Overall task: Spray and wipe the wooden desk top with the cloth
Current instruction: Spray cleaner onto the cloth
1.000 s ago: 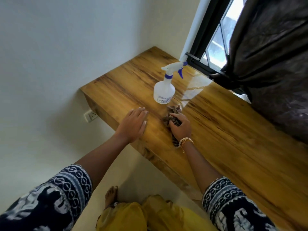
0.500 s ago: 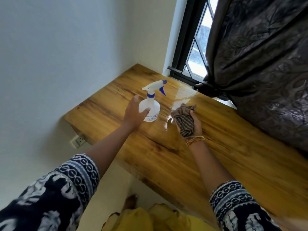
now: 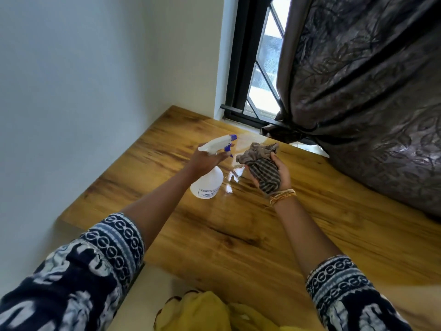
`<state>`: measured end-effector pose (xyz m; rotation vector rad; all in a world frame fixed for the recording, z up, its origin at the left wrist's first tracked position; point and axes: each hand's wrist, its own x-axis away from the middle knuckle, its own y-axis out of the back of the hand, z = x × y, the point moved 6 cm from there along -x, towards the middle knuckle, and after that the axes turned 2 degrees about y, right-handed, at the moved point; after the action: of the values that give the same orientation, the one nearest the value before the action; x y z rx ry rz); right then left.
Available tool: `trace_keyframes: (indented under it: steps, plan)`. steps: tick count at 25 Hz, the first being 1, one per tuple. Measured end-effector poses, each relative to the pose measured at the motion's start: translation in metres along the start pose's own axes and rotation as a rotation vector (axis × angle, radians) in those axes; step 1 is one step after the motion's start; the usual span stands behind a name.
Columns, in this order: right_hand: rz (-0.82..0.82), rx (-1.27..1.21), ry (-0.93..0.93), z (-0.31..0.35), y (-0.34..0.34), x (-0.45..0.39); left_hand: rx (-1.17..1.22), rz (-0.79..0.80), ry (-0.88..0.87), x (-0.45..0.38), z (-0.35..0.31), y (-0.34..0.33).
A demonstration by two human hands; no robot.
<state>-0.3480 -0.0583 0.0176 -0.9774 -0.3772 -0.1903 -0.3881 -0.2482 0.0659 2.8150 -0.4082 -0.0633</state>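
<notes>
Yellow cloth from the person's clothes [image 3: 205,311] shows at the very bottom, close to the camera. Two patterned sleeves, dark blue and white, reach out over the wooden desk top [image 3: 238,235]. The left hand [image 3: 205,161] is curled around the neck of a white spray bottle [image 3: 207,185] with a blue trigger. It holds the bottle up above the wood, with the nozzle pointing toward the window. The right hand [image 3: 276,175] is turned palm up and grips a bunched striped cloth [image 3: 262,166], brown and grey, just beside the bottle. That wrist wears thin yellow bangles [image 3: 282,195]. A shiny wet-looking patch [image 3: 232,180] lies on the wood between the two hands. Farther back, the desk top meets a pale wall [image 3: 71,91] on the left. Behind it is a window with a black frame [image 3: 241,68]. A dark shiny curtain [image 3: 370,91] hangs on the right and rests on the far edge of the desk top.
</notes>
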Motion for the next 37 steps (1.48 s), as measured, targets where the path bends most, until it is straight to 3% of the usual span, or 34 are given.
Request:
trace_keyframes:
  steps: [3,6,10,13,30,37]
  plan:
    - [-0.026,0.024,0.024,0.009,0.001,0.0,0.161,0.111,-0.038,-0.006,-0.016,-0.015]
    - [-0.025,0.011,0.043,0.014,0.004,0.003,0.098,0.222,-0.006,-0.007,-0.021,-0.024]
    - [-0.023,0.011,0.045,0.012,0.01,0.009,0.038,0.405,0.158,0.002,-0.02,-0.042]
    - [-0.018,0.024,0.033,0.01,0.01,0.019,-0.03,0.451,0.267,0.012,-0.016,-0.054]
    - [-0.001,-0.02,-0.018,0.007,0.002,0.03,-0.154,0.28,0.239,0.011,-0.005,-0.042]
    - [0.035,-0.051,-0.037,0.005,0.002,0.02,0.04,0.157,0.107,0.001,-0.009,-0.02]
